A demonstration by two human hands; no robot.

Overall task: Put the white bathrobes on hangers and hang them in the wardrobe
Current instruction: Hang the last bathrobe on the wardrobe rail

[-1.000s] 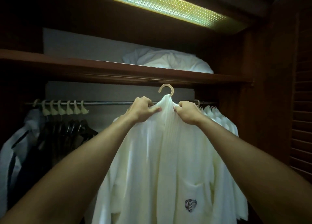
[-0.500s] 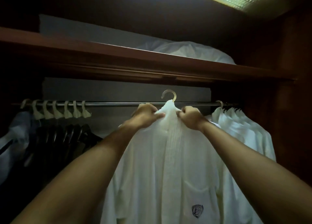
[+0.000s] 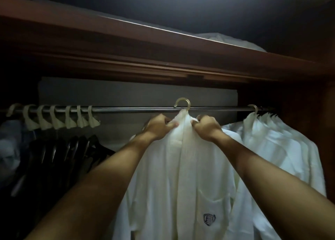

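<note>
A white bathrobe (image 3: 181, 176) with a dark crest on its chest pocket hangs from a hanger whose tan hook (image 3: 183, 103) arches at the metal rail (image 3: 136, 110), its open tip just above the bar. My left hand (image 3: 159, 126) grips the robe's collar on the left of the hook. My right hand (image 3: 206, 127) grips the collar on the right. The hanger's body is hidden under the cloth. Several more white bathrobes (image 3: 275, 140) hang on the rail at the right.
Several pale hanger hooks (image 3: 54, 118) sit on the rail's left part, with dark hangers (image 3: 63, 154) and a pale garment (image 3: 9, 149) below. A wooden shelf (image 3: 163, 46) runs close above the rail, white bedding (image 3: 226, 39) on it. The wardrobe's wooden side wall (image 3: 326, 131) closes the right.
Both hands have carried the robe forward and up into the wardrobe. The hook, first in front of the shelf edge, now arches at the rail. The view has moved closer.
</note>
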